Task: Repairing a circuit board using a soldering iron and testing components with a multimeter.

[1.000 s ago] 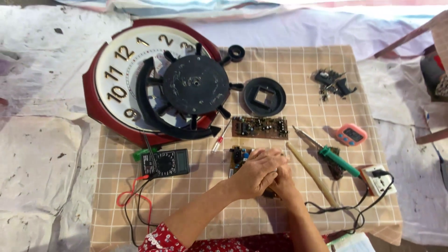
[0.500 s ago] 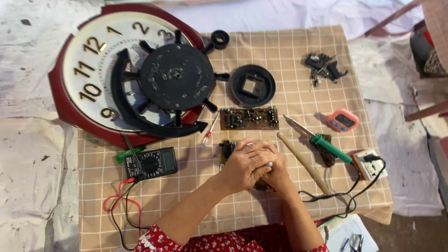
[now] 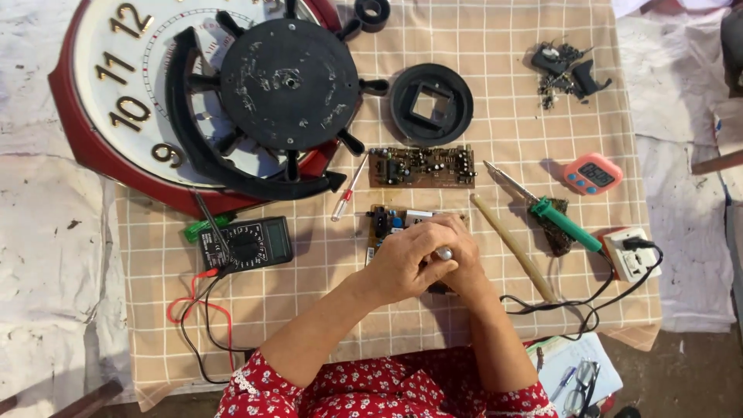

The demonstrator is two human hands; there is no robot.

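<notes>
Since the earlier frame the view has been sliding down and left, so the clock is now reaching past the top left corner of the picture while the hands are keeping their place on the checked cloth (image 3: 309,325). Both hands are sitting together near the front edge of the table, over a small circuit board (image 3: 385,223). That board is lying flat just behind the knuckles, mostly covered. The left hand (image 3: 406,263) is curling loosely over the right hand (image 3: 457,259), fingers bent and touching; whether either is actually gripping the board I cannot tell.

A second, longer circuit board (image 3: 422,166) is lying behind the first, toward the middle of the table. A red-handled screwdriver (image 3: 348,190) is lying just left of it. A multimeter (image 3: 246,244) is sitting to the left of the hands, its red and black leads (image 3: 197,310) trailing toward the front left corner. To the right a wooden stick (image 3: 515,248) and a green-handled soldering iron (image 3: 546,213) are lying slanted, near a white socket block (image 3: 631,254) at the right edge. The wall clock (image 3: 116,108), a round black mechanism (image 3: 286,73) resting on it, is filling the back left corner.
</notes>
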